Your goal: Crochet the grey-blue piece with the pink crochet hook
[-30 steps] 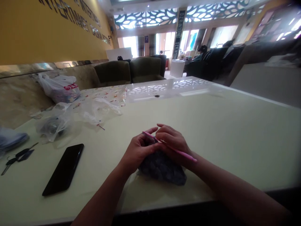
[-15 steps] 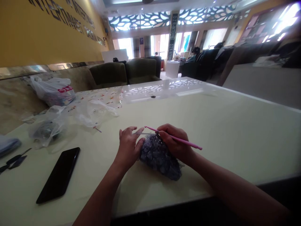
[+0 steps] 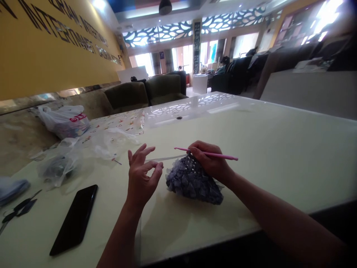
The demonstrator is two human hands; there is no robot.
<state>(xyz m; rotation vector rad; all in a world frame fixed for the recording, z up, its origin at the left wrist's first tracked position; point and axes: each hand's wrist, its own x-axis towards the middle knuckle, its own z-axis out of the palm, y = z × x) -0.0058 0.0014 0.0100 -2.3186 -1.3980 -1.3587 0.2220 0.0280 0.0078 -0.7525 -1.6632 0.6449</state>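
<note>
Evidently much of the ruffled blue-grey piece [image 3: 192,182] is formed, yet it looks unfinished: a pale strand [image 3: 170,158] runs from its top edge to the left hand [image 3: 141,176], whose fingers hold it taut. The right hand [image 3: 210,162] grips a pink hook [image 3: 227,156] and the piece's top, which sits between the 2 hands, over the bench [image 3: 279,156]. Leftward lie a black phone [image 3: 74,219], nearest the left forearm, apparent keys [image 3: 27,207] and a filmy bag [image 3: 57,169].
</note>
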